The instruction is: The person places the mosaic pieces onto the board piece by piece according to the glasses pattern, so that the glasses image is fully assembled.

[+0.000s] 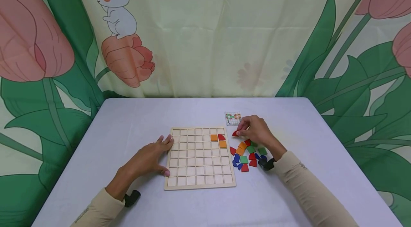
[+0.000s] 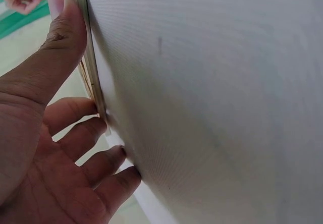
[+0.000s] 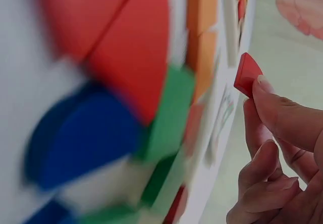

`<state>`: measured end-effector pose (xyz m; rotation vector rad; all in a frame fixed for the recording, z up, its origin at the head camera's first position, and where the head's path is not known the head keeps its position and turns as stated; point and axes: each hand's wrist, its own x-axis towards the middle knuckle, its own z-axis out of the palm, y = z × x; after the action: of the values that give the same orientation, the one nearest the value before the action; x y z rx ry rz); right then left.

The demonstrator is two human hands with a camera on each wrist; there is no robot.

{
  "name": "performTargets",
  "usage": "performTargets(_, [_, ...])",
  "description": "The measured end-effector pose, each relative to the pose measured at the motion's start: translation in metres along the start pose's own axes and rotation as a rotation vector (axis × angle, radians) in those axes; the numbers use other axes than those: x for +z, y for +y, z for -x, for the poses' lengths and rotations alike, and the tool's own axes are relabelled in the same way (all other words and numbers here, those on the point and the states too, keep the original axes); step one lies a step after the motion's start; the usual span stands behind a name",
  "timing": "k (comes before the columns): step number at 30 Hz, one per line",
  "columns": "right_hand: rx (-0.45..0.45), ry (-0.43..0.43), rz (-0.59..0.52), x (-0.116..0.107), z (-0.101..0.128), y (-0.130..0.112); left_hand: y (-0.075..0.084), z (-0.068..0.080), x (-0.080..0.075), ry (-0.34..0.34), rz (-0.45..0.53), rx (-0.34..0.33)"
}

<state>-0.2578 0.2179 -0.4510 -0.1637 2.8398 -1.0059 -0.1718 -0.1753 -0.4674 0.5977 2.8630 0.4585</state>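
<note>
Red is the colour of the small curved piece [image 1: 236,133] I pinch between thumb and fingers of my right hand [image 1: 257,130] in the head view, just beyond the right edge of the wooden grid board [image 1: 199,187] and near the patterned card [image 1: 233,118]. My left hand [image 1: 147,156] has its fingers spread apart, touching the board's left edge. Two orange squares [image 1: 213,137] and a red quarter-round [image 1: 221,137] sit in cells near the board's upper right corner; loose pieces [image 1: 244,160] in red, blue, green and orange lie beside it on the white cloth [image 1: 144,116]. In the left wrist view, my thumb rests along the board's rim, the other fingers straight and apart. In the right wrist view, the red piece stands out past my thumb tip, held above the cloth, with loose pieces blurred close to the camera
</note>
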Motion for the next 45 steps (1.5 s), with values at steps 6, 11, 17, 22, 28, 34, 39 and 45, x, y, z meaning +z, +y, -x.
performTargets(6, [-0.056,0.001,0.002,0.011,-0.004,-0.023,-0.001,0.0,0.0,0.003,0.0,-0.001])
performTargets(11, [-0.078,-0.015,0.002,0.023,-0.007,-0.04,-0.001,0.0,0.0,-0.001,0.008,-0.004])
performTargets(17, [-0.079,-0.05,-0.023,0.041,-0.008,-0.056,0.0,0.001,-0.001,-0.016,0.021,-0.012])
performTargets(22, [-0.105,-0.065,-0.073,0.051,-0.008,-0.066,0.001,0.001,-0.001,-0.013,0.01,-0.018])
performTargets(28, [-0.111,-0.073,-0.054,0.059,-0.01,-0.069,0.003,0.001,0.0,-0.014,0.015,-0.019])
performTargets(34, [-0.137,-0.08,-0.002,0.062,-0.013,-0.071,0.002,0.0,0.001,-0.009,0.009,-0.016])
performTargets(39, [-0.146,-0.079,0.049,0.064,-0.014,-0.073,0.002,0.0,0.002,-0.007,0.016,-0.012])
performTargets(45, [-0.151,-0.079,0.119,0.065,-0.015,-0.075,0.003,0.0,0.001,-0.009,0.011,-0.005])
